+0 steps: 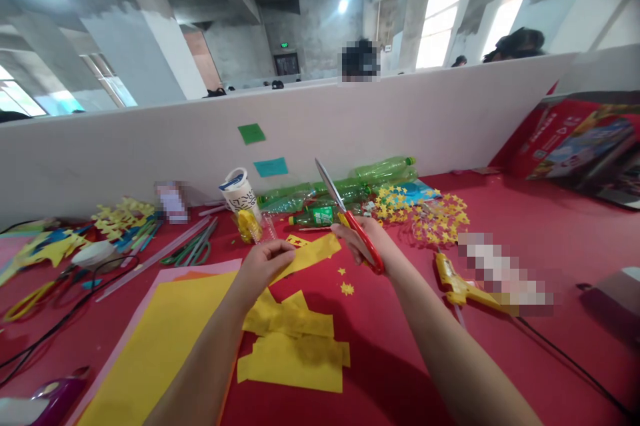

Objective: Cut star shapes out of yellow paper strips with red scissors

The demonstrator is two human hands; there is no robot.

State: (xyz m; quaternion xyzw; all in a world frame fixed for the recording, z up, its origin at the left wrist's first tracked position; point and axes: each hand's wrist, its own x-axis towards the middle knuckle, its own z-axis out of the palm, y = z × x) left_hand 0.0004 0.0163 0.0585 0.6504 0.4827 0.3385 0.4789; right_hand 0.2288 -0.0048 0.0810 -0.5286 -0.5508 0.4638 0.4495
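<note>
Between its thumb and fingers, my left hand (267,264) pinches one end of a yellow felt strip (317,255). My right hand (367,239) grips scissors (361,239) with red and yellow handles; their blades point up and away, above the strip's free end. Small yellow stars (347,289) lie on the red table below the hands. Nearer to me is a loose pile of cut yellow felt pieces (300,359). Left of that, a large yellow felt sheet (185,326) rests on orange and pink sheets, partly covered by my left forearm.
A yellow glue gun (465,289) with a black cord lies at right. Green plastic bottles (345,189), a white paper cup (239,193) and clusters of yellow stars (440,219) line the white partition (320,119). Green-handled scissors (193,249) lie at left. People's heads show beyond.
</note>
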